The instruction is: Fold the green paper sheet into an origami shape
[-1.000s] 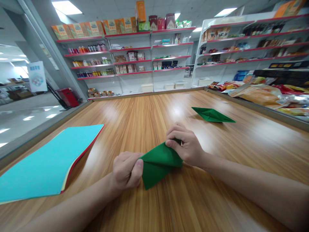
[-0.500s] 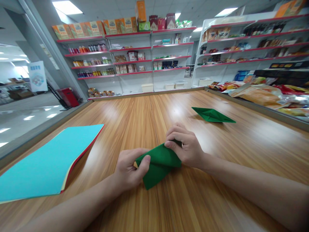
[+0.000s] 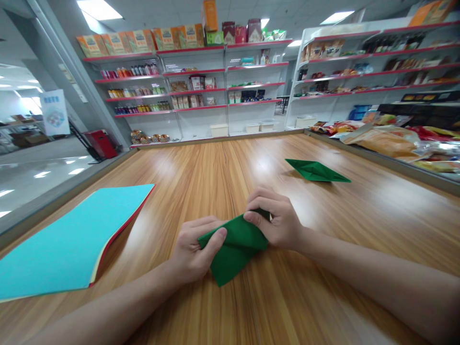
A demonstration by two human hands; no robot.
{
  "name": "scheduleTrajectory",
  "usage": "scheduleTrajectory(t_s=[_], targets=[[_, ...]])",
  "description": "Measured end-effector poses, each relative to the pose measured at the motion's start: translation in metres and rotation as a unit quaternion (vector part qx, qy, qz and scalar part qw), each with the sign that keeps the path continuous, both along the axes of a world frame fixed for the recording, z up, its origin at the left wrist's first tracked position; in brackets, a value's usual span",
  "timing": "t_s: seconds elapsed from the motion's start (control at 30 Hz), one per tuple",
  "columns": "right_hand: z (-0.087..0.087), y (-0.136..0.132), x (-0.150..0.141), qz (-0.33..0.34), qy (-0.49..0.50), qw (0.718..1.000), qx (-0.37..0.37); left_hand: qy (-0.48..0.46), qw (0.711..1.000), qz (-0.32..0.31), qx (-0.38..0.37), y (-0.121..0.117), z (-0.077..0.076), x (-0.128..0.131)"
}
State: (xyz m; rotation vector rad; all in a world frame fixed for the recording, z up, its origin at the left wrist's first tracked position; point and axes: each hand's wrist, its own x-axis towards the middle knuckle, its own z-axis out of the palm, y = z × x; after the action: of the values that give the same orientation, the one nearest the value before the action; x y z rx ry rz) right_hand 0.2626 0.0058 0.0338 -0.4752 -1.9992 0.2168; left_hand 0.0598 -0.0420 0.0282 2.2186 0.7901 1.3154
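Evidently, from the head view, the work rests on two light pinches; the left hand [image 3: 199,247] grips the left end of a green folded paper [image 3: 235,244], thumb flat on the near face and fingers mostly hidden behind it; the right hand [image 3: 275,218] grasps the upper right corner between thumb and curled fingers. The paper sits between both hands over the near middle of the wooden table [image 3: 179,177], tilted, its left end lower than its right; whether its bottom corner touches the wood I cannot tell.

From here, the likeliest fault is a crooked crease, should the left thumb press while the layers lie out of line; a loose flap could also slip or spring back if either pinch eases too soon; pulling the hands apart might tear the paper at a fold, or bend the corner inside the right hand, where it is hard to see. The second green folded piece [image 3: 312,170] lies well apart, beyond the right hand, so a knock seems unlikely; the coloured paper stack [image 3: 75,235] lies to the left, where a wide sweep of the left forearm could shift it.
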Motion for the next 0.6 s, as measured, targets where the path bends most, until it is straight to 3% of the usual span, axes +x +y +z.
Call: scheduleTrajectory(t_s=[0.6], targets=[[0.0021, -0.0008, 0.0002, -0.011, -0.022, 1.0, 0.003, 0.011, 1.0, 0.013, -0.011, 0.0008, -0.001, -0.0028]])
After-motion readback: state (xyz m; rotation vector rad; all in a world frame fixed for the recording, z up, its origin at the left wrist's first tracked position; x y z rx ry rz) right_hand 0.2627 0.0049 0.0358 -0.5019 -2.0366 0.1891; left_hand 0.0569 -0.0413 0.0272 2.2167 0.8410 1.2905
